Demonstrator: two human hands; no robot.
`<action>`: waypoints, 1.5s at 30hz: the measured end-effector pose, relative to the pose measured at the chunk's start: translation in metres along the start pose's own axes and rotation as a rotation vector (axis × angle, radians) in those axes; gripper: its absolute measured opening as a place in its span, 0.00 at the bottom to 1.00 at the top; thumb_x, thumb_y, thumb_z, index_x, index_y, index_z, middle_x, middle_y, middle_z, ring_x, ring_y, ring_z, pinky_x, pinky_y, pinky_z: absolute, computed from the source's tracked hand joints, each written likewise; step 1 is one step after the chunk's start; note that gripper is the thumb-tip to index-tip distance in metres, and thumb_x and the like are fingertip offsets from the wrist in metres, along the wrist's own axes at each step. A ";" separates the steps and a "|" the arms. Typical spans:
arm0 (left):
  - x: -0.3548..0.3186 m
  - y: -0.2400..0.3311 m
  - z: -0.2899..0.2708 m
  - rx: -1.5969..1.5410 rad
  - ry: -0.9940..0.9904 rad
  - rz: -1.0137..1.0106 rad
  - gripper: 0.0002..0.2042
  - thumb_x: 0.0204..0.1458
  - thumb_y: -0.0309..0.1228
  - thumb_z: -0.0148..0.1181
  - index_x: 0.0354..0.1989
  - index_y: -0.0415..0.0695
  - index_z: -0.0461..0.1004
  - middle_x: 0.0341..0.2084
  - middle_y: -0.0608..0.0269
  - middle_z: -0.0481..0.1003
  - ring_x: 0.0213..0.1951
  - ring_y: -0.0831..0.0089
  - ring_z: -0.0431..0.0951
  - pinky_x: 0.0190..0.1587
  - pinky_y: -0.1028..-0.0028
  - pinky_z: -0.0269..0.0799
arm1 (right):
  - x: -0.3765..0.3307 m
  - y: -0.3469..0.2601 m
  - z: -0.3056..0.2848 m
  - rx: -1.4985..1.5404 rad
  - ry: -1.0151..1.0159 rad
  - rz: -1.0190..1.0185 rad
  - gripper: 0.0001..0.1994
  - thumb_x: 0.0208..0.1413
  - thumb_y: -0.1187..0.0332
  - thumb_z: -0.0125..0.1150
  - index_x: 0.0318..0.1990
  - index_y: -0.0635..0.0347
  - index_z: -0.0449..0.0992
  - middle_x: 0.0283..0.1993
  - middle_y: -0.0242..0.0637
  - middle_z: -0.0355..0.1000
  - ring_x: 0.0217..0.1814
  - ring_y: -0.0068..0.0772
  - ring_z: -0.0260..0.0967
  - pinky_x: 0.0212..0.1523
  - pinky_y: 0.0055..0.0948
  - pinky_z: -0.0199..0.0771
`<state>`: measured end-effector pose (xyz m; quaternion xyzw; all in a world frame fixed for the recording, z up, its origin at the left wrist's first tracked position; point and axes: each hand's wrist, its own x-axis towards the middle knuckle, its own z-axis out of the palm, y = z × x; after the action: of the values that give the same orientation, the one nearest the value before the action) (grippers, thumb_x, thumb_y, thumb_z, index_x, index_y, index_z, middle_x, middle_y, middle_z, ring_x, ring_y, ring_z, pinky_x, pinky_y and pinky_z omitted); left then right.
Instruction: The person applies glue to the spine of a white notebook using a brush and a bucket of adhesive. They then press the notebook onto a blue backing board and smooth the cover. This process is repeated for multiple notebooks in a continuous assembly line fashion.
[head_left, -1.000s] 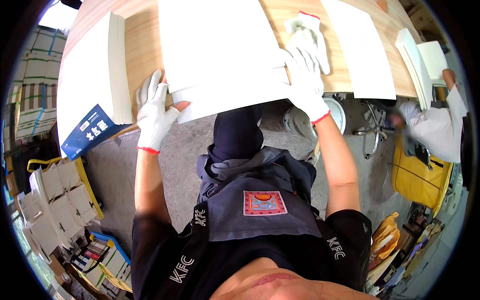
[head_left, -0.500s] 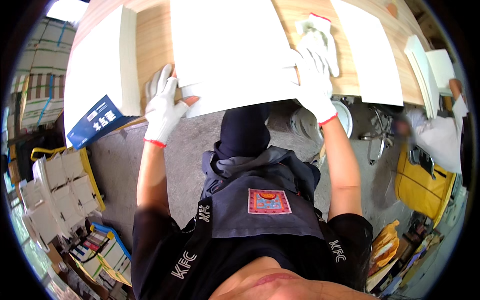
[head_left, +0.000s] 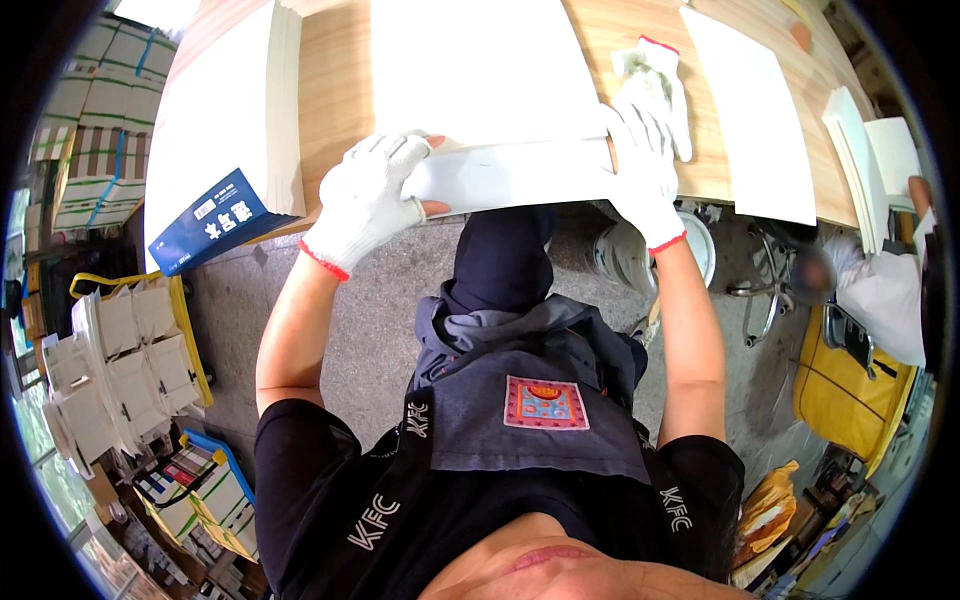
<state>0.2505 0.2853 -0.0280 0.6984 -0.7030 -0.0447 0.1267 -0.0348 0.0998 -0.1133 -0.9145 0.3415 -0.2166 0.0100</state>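
Observation:
A white paper sheet [head_left: 490, 75] lies on the wooden table, with a folded strip [head_left: 515, 175] along its near edge. My left hand [head_left: 370, 190], in a white knit glove with red cuff, is curled round the strip's left end. Its bare thumb tip is at the near edge and a bare fingertip at the far edge. In a matching glove, my right hand [head_left: 642, 175] lies on the sheet's right end, fingers stretched out away from me; its thumb is partly hidden. Beyond it rests a loose, soiled white glove [head_left: 682, 125].
On the left stands a thick white paper stack [head_left: 215, 130] with a blue printed piece [head_left: 210, 222] at its near end. Another white sheet [head_left: 755, 120] lies on the right. Below the table are a white bucket [head_left: 700, 245] and a chair base [head_left: 765, 290]. A person [head_left: 885, 300] is at far right.
My left hand has moved right and turned inward, from fingers spread at the sheet's left edge to curled round the strip. The near strip now looks wider and more folded. My right hand has barely moved.

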 end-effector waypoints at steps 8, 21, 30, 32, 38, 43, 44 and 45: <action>-0.003 0.013 0.002 0.185 -0.031 0.071 0.29 0.41 0.29 0.67 0.57 0.53 0.70 0.58 0.68 0.69 0.47 0.64 0.78 0.49 0.68 0.75 | 0.019 -0.015 -0.032 0.149 0.080 -0.166 0.24 0.52 0.58 0.63 0.57 0.54 0.72 0.58 0.43 0.69 0.63 0.47 0.61 0.65 0.44 0.57; 0.060 -0.029 -0.002 -0.142 -0.149 -0.230 0.12 0.54 0.39 0.62 0.37 0.44 0.81 0.33 0.64 0.79 0.33 0.66 0.80 0.39 0.71 0.72 | 0.130 -0.005 -0.040 0.870 -0.698 0.551 0.20 0.60 0.54 0.59 0.51 0.60 0.77 0.47 0.37 0.77 0.45 0.29 0.72 0.48 0.26 0.73; 0.074 -0.052 0.009 -0.278 -0.226 -0.366 0.17 0.47 0.43 0.69 0.39 0.43 0.81 0.34 0.68 0.76 0.33 0.72 0.79 0.38 0.73 0.74 | 0.128 -0.002 -0.004 0.343 -0.543 0.017 0.26 0.48 0.41 0.66 0.38 0.57 0.77 0.33 0.41 0.75 0.37 0.34 0.72 0.39 0.33 0.71; 0.074 -0.059 0.013 -0.235 -0.221 -0.334 0.17 0.48 0.43 0.69 0.40 0.43 0.82 0.34 0.68 0.76 0.32 0.72 0.79 0.37 0.74 0.74 | 0.122 -0.001 0.005 0.361 -0.432 0.004 0.26 0.47 0.39 0.65 0.35 0.56 0.77 0.30 0.40 0.74 0.34 0.34 0.72 0.37 0.33 0.71; 0.071 -0.049 0.012 -0.192 -0.207 -0.411 0.18 0.48 0.44 0.68 0.43 0.45 0.81 0.34 0.67 0.76 0.33 0.72 0.79 0.39 0.76 0.75 | 0.114 -0.010 -0.002 0.293 -0.476 0.045 0.25 0.49 0.37 0.60 0.37 0.51 0.79 0.34 0.39 0.77 0.40 0.38 0.75 0.41 0.36 0.72; 0.085 -0.046 0.002 -0.069 -0.347 -0.293 0.22 0.49 0.43 0.68 0.51 0.53 0.74 0.45 0.69 0.74 0.45 0.68 0.78 0.48 0.71 0.74 | 0.104 -0.002 0.013 0.321 -0.255 -0.080 0.23 0.52 0.42 0.61 0.33 0.54 0.80 0.30 0.41 0.75 0.36 0.42 0.74 0.40 0.37 0.71; 0.085 -0.047 0.004 -0.108 -0.272 -0.201 0.23 0.49 0.41 0.67 0.54 0.56 0.68 0.50 0.68 0.71 0.48 0.65 0.77 0.51 0.70 0.74 | 0.104 -0.002 0.020 0.327 -0.220 -0.101 0.22 0.52 0.42 0.60 0.34 0.54 0.79 0.31 0.41 0.76 0.37 0.42 0.74 0.40 0.38 0.71; 0.097 -0.047 0.000 0.070 -0.399 -0.224 0.30 0.49 0.39 0.67 0.61 0.62 0.64 0.51 0.66 0.70 0.50 0.63 0.76 0.54 0.68 0.74 | 0.104 -0.001 0.023 0.333 -0.184 -0.121 0.22 0.53 0.42 0.60 0.35 0.54 0.79 0.33 0.42 0.76 0.38 0.42 0.74 0.41 0.39 0.71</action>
<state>0.2965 0.1877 -0.0284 0.7533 -0.6335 -0.1713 -0.0449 0.0451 0.0323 -0.0933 -0.9351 0.2431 -0.1855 0.1793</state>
